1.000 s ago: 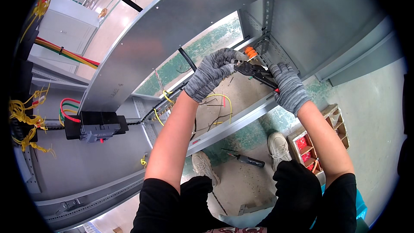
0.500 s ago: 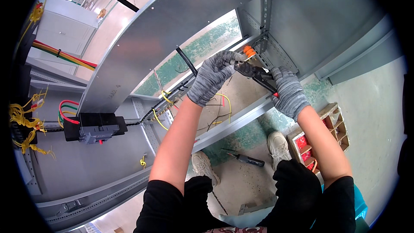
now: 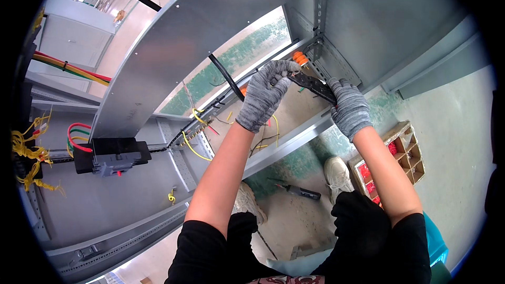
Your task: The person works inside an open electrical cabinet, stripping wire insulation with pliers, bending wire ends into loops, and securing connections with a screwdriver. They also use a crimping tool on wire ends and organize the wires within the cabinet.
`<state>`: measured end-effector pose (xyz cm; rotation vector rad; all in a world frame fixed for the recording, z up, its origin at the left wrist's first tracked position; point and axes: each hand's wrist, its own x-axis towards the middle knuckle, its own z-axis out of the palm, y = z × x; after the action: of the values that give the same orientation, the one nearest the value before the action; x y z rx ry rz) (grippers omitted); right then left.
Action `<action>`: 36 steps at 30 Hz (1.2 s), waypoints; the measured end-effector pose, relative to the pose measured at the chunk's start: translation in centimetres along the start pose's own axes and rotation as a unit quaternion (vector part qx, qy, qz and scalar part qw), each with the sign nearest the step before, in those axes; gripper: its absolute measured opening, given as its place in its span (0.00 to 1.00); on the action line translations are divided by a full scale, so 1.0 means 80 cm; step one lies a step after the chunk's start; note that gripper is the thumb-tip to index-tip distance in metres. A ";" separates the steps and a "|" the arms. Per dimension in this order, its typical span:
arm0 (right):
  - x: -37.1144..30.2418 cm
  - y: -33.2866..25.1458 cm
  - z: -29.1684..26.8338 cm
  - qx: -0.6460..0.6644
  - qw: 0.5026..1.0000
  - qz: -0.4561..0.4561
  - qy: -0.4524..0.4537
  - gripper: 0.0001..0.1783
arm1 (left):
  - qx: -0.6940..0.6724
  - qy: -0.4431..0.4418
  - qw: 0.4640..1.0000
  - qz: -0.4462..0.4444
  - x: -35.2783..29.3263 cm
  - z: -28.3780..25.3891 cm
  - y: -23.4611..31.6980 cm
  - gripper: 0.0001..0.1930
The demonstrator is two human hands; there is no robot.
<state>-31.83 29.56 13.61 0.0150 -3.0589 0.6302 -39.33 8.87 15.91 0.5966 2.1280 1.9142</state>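
My right hand (image 3: 349, 106), in a grey knit glove, is closed round the handles of black crimping pliers (image 3: 315, 86). The tool's head points left, toward my left hand (image 3: 263, 97), gloved alike. Fingers and thumb of that hand are pinched right at the jaws; whatever small piece sits between them is too hidden to name. Both hands are above the open base of a grey metal cabinet (image 3: 286, 153). Just beyond the jaws stands an orange ribbed insulator (image 3: 300, 58).
A black cable (image 3: 226, 76) slants down behind my left hand. Yellow wires (image 3: 195, 147) hang along the frame. On the left is a dark grey breaker (image 3: 118, 156). A power screwdriver (image 3: 302, 192) lies on the floor between my shoes, and a divided box (image 3: 407, 152) with red parts stands right.
The pliers' handles, spread apart before, are now squeezed together in my right hand. My left hand stays at the jaws. The whole view has shifted slightly.
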 end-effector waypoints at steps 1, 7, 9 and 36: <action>-0.002 0.000 0.002 0.032 0.999 0.002 0.003 0.25 | -0.008 0.008 1.000 0.000 0.002 0.003 0.001 0.16; -0.011 0.019 0.040 0.181 0.983 -0.009 0.014 0.27 | -0.005 -0.013 1.000 -0.013 0.001 0.005 0.002 0.19; -0.013 0.012 0.036 0.203 0.978 0.013 -0.044 0.29 | 0.015 -0.003 1.000 -0.012 -0.004 0.006 0.007 0.20; -0.070 0.031 0.032 0.141 0.986 -0.083 0.014 0.25 | 0.251 0.014 0.968 -0.021 -0.026 0.032 -0.011 0.16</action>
<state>-26.33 30.83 10.18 0.2590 -2.8739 1.0317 -36.51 10.16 14.52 0.6023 2.6351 1.3600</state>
